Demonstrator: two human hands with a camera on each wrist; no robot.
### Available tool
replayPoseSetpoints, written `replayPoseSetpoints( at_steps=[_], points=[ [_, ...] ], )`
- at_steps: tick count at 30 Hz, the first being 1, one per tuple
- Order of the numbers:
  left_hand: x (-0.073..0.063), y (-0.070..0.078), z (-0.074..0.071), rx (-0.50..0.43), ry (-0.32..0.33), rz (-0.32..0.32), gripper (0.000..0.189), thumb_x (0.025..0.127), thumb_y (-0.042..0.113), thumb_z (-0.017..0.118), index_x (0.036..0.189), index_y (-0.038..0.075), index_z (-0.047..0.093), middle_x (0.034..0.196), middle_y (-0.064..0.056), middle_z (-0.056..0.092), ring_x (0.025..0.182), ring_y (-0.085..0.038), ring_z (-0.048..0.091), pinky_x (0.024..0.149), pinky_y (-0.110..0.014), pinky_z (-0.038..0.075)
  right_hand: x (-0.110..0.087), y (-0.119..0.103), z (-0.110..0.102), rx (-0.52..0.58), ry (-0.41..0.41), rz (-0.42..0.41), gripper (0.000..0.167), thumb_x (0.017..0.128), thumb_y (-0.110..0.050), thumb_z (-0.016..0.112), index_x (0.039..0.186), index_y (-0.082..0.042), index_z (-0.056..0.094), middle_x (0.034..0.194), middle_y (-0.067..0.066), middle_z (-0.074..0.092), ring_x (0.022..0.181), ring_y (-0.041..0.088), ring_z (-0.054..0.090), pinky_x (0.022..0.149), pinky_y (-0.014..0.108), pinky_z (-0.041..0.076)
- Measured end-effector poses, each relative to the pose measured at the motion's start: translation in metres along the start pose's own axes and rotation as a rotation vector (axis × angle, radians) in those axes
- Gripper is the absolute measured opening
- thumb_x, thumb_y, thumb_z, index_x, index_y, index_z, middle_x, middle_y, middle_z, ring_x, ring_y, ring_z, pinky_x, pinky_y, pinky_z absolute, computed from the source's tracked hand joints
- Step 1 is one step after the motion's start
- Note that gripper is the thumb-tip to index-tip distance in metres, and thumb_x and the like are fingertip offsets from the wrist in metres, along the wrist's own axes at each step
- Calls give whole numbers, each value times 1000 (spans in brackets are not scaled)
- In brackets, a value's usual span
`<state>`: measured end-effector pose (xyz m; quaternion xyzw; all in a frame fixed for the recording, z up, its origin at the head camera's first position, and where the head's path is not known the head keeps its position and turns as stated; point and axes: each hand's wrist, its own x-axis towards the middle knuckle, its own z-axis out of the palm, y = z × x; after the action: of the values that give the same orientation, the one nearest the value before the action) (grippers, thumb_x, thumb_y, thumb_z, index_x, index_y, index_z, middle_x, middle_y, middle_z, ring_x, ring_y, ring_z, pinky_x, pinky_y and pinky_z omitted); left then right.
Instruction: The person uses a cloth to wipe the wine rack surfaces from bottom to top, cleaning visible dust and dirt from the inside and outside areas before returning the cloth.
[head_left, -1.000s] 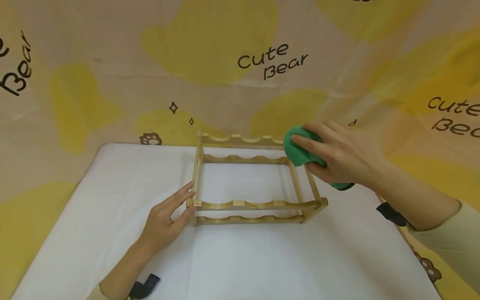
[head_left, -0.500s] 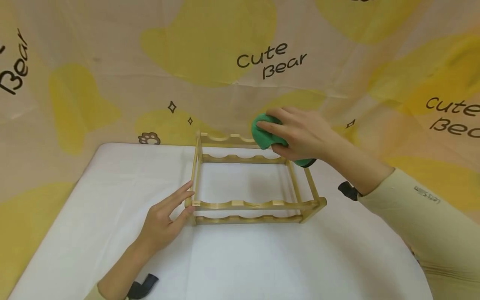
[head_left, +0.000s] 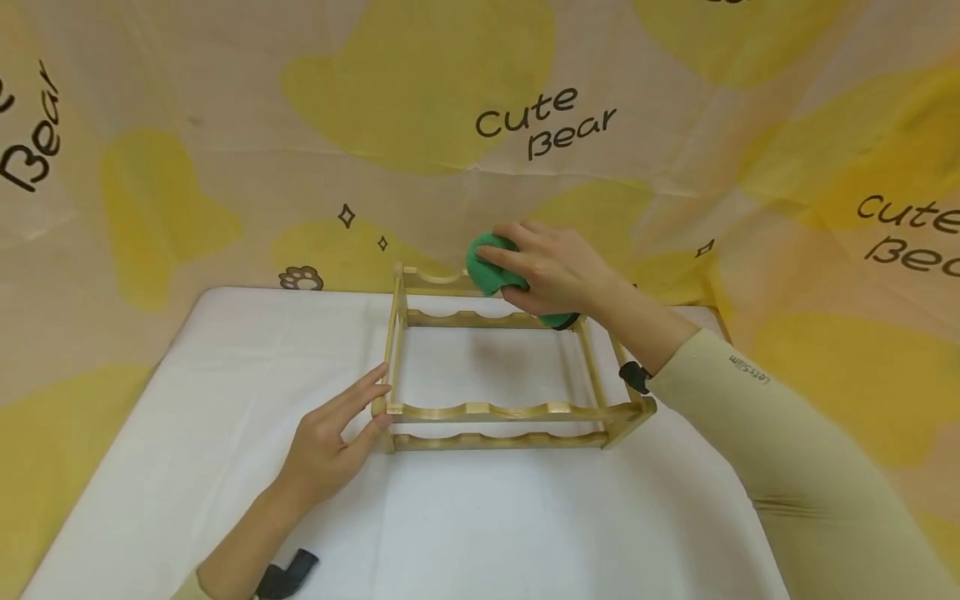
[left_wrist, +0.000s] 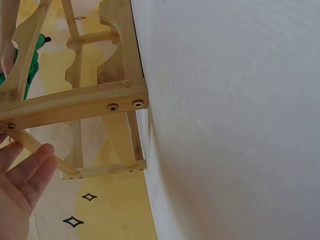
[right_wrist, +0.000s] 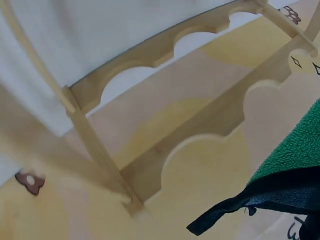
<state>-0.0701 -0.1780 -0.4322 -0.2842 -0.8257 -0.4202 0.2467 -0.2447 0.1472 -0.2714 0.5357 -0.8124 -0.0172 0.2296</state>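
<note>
A light wooden rack with scalloped rails (head_left: pixel 513 412) stands on the white table. My left hand (head_left: pixel 322 442) rests against its left end, the fingers fairly straight and touching the side bar. In the left wrist view, fingertips (left_wrist: pixel 44 155) lie on a thin slat. My right hand (head_left: pixel 555 267) grips a bunched green cloth (head_left: pixel 489 265) at the rack's upper back rail, hiding part of that rail. Terry texture and a dark edge show on the cloth (right_wrist: pixel 292 150) in the right wrist view. Whether it touches the rail I cannot tell.
The white tabletop (head_left: pixel 480 525) spreads in front of and beside the rack. A yellow-and-cream cloth backdrop (head_left: pixel 420 92) with "Cute Bear" lettering rises close behind the rack. Dark straps (head_left: pixel 288 573) show at both wrists.
My right hand has moved left with the green cloth, from the rack's back right corner to about the middle of the back rail. The left hand and rack stay put.
</note>
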Motion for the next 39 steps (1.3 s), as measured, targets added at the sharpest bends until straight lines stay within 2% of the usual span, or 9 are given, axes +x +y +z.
replayPoseSetpoints(
  at_steps=[7, 11, 17, 25, 31, 35, 39],
  points=[
    [0, 2, -1, 2, -13, -39, 40, 86, 0, 79, 125, -2, 71, 148, -13, 61, 131, -25, 63, 112, -18, 43, 7, -4, 33, 22, 24, -42, 51, 89, -29, 76, 136, -11, 69, 130, 18, 62, 101, 32, 66, 71, 43, 62],
    [0, 1, 0, -4, -8, -24, 40, 86, 0, 78, 125, -2, 71, 147, -14, 61, 130, -25, 63, 111, -19, 43, 9, -8, 49, 27, 30, -70, 53, 89, -32, 80, 136, -12, 69, 130, 17, 62, 100, 30, 65, 69, 41, 62],
    [0, 1, 0, -5, 6, 2, 39, 86, 0, 77, 125, -2, 71, 146, -15, 61, 130, -24, 63, 111, -19, 44, 13, -17, 65, 5, -75, -98, 57, 94, -45, 77, 142, -15, 65, 133, 15, 61, 105, 29, 65, 73, 39, 63],
    [0, 2, 1, -2, -6, -11, 42, 85, -1, 79, 126, 0, 71, 147, -15, 61, 130, -26, 63, 111, -19, 44, 13, -24, 81, -95, -208, -200, 56, 99, -39, 72, 147, -14, 60, 139, 14, 59, 107, 30, 64, 71, 37, 63],
    [1, 2, 0, 6, -8, -16, 42, 85, -1, 80, 126, 0, 71, 147, -15, 61, 130, -27, 64, 111, -18, 44, 15, -28, 94, -102, -301, -234, 55, 102, -39, 70, 150, -15, 58, 140, 12, 58, 106, 30, 64, 74, 36, 62],
    [1, 2, 0, 5, -8, -16, 41, 84, -1, 80, 125, -2, 71, 146, -15, 61, 130, -27, 63, 111, -18, 44, 20, -33, 103, -128, -342, -273, 55, 103, -39, 69, 151, -14, 57, 140, 13, 57, 105, 29, 65, 79, 34, 61],
    [0, 3, 0, 3, -8, -17, 41, 85, -1, 80, 124, -3, 71, 146, -16, 61, 130, -27, 63, 111, -18, 43, 24, -37, 115, -201, -372, -308, 54, 104, -40, 65, 151, -16, 55, 142, 11, 54, 102, 26, 65, 81, 30, 60]
  ],
)
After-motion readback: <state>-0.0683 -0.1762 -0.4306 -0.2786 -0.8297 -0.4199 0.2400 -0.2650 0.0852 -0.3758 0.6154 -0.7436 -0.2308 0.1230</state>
